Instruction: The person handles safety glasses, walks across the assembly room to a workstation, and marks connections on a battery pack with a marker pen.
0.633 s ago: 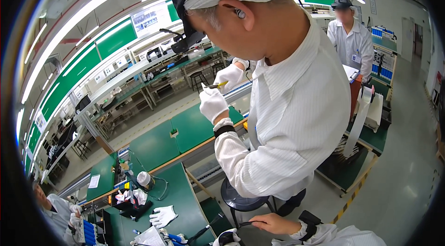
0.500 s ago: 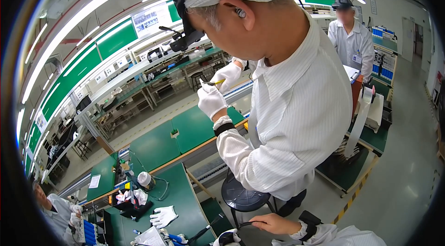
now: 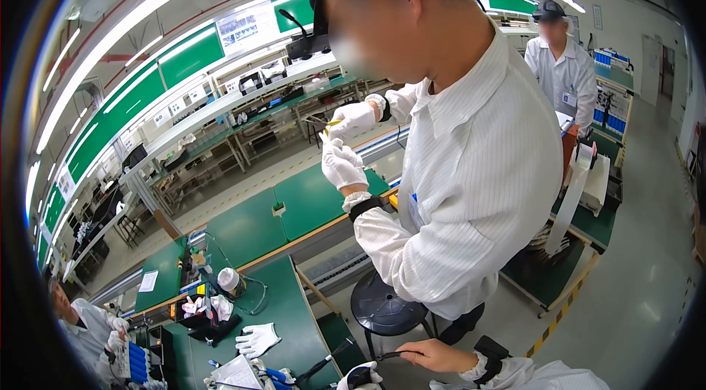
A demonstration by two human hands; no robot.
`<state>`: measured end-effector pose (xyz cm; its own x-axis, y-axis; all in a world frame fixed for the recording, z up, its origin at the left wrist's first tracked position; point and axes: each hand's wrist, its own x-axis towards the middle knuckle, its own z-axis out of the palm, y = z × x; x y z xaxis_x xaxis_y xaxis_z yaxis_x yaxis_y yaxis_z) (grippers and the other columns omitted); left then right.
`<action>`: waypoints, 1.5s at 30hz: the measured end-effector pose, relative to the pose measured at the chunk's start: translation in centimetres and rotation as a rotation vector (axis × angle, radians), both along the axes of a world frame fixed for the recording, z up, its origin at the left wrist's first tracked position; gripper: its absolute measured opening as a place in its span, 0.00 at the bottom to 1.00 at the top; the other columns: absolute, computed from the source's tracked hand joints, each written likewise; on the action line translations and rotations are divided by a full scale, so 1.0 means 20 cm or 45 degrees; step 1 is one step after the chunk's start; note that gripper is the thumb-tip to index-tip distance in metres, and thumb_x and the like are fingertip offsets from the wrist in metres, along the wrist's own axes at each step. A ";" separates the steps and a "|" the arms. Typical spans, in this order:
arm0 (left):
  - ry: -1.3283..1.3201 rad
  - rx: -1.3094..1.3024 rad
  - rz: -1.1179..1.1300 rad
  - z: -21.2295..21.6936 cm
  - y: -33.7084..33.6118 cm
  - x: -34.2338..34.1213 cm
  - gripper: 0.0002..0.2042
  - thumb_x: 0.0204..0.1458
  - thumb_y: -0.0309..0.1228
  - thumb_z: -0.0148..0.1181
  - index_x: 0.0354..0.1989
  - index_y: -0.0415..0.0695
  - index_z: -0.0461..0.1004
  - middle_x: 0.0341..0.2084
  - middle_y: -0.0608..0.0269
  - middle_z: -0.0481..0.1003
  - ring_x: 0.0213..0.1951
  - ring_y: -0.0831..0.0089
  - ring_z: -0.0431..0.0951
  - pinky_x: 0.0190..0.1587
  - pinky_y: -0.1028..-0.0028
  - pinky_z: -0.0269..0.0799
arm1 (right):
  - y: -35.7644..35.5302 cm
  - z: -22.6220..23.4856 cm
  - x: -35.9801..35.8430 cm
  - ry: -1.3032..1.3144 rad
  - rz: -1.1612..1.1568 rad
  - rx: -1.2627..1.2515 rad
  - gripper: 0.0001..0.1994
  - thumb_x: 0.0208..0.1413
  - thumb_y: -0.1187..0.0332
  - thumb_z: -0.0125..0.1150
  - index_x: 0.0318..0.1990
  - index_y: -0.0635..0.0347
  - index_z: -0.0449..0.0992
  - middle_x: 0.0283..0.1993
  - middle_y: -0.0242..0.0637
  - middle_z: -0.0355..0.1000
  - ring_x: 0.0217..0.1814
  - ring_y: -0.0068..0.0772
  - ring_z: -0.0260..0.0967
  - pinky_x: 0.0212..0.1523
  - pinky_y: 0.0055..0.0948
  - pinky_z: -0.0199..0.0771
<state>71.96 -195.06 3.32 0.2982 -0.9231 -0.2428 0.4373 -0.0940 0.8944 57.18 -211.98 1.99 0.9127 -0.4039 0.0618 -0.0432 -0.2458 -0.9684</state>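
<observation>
At six o'clock, low on the rim, the right hand (image 3: 435, 355) lies with fingers long and close together, tips on a thin black cable (image 3: 388, 354). Just at its nine o'clock, the white-gloved left hand (image 3: 359, 377) sits against a black tool (image 3: 331, 360); its grip can't be made out. A green bench (image 3: 290, 316) lies beyond.

Bare right hand (image 3: 435, 355) low, gloved left hand (image 3: 359, 377) at bottom edge
</observation>
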 end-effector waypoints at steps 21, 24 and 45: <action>-0.214 -0.070 0.774 0.04 0.59 0.00 0.16 0.50 0.18 0.47 0.48 0.37 0.63 0.35 0.55 0.70 0.35 0.66 0.75 0.36 0.72 0.74 | 0.23 0.09 0.26 0.216 0.304 0.050 0.11 0.53 0.70 0.51 0.43 0.62 0.68 0.25 0.30 0.66 0.25 0.16 0.60 0.28 0.17 0.62; -0.092 -0.064 1.099 -0.03 0.84 -0.02 0.14 0.51 0.21 0.48 0.48 0.37 0.63 0.34 0.54 0.71 0.33 0.66 0.76 0.35 0.72 0.75 | 0.39 0.12 0.40 0.255 0.511 0.082 0.12 0.53 0.71 0.50 0.45 0.63 0.66 0.26 0.30 0.67 0.26 0.17 0.61 0.29 0.17 0.63; 1.000 -0.477 1.600 -0.45 1.43 0.03 0.14 0.50 0.36 0.53 0.38 0.37 0.70 0.39 0.56 0.72 0.43 0.63 0.70 0.50 0.66 0.64 | 1.60 -0.33 0.78 0.507 1.085 0.395 0.17 0.57 0.68 0.43 0.53 0.63 0.58 0.41 0.39 0.68 0.41 0.24 0.65 0.44 0.18 0.62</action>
